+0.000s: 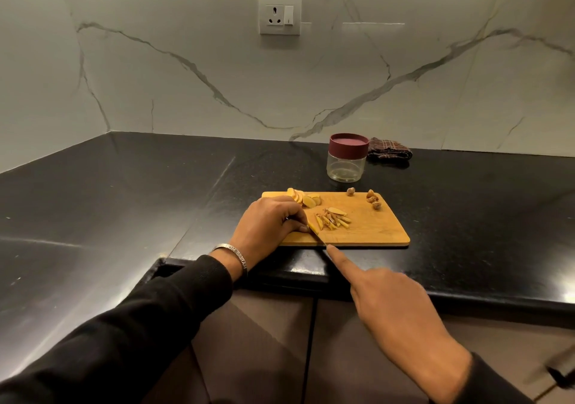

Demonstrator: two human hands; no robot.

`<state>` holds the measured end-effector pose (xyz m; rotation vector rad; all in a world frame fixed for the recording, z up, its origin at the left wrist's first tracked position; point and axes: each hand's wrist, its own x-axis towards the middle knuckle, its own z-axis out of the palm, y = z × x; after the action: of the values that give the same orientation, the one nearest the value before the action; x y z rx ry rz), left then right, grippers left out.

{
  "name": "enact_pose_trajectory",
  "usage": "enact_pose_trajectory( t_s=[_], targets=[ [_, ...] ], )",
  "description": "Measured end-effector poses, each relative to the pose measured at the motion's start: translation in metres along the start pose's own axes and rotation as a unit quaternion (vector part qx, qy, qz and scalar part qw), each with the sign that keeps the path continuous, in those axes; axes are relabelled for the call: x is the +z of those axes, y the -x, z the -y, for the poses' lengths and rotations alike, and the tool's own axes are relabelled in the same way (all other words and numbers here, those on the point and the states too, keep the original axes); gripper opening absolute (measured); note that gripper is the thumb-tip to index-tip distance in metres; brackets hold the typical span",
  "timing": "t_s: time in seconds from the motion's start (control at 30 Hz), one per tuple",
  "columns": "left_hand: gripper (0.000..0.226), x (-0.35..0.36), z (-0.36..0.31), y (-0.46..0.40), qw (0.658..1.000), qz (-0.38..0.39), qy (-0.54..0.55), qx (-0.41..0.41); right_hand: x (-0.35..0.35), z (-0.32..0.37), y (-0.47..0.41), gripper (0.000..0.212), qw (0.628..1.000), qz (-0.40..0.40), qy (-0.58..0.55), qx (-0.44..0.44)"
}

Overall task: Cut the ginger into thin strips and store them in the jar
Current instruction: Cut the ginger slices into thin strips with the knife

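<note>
A wooden cutting board [373,232] lies near the front edge of the black counter. My left hand [267,223] rests on the board's left end and pinches a yellow ginger slice [312,228] with its fingertips. My right hand [395,310] holds a knife [320,239], with the index finger stretched along the blade's back; the handle is hidden under the hand. The blade tip meets the pinched slice. Cut ginger strips [333,220] lie mid-board, and round ginger slices [303,200] lie at the back left. A glass jar [345,167] with a maroon lid [349,144] stands closed behind the board.
Brown ginger knobs [373,200] sit at the board's back right corner. A folded checked cloth [389,148] lies by the wall, right of the jar. A wall socket [280,15] is above. The counter's front edge [404,288] runs under my right hand.
</note>
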<state>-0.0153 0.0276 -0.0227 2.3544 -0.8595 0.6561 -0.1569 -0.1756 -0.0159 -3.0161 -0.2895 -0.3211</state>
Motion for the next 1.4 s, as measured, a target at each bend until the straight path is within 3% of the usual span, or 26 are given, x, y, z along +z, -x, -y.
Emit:
enact_pose_trajectory(
  t_s=[0.13,0.43,0.8,1.4],
  targets=[
    [0.009,0.001,-0.001,0.0,0.999,0.03,-0.022,0.015,0.0,-0.003,0.003,0.071,0.998,0.008,0.06,0.006],
    [0.029,0.004,0.003,-0.001,0.996,0.072,-0.033,0.04,0.007,-0.004,0.005,0.068,1.0,-0.002,0.012,0.002],
    [0.004,0.001,0.003,0.0,1.0,0.006,-0.009,0.01,0.006,0.0,-0.009,0.056,0.98,-0.01,-0.197,-0.001],
    [0.004,0.001,0.003,0.001,1.0,-0.014,0.006,0.017,0.003,0.016,-0.045,0.053,0.984,0.008,-0.175,-0.023]
  ],
)
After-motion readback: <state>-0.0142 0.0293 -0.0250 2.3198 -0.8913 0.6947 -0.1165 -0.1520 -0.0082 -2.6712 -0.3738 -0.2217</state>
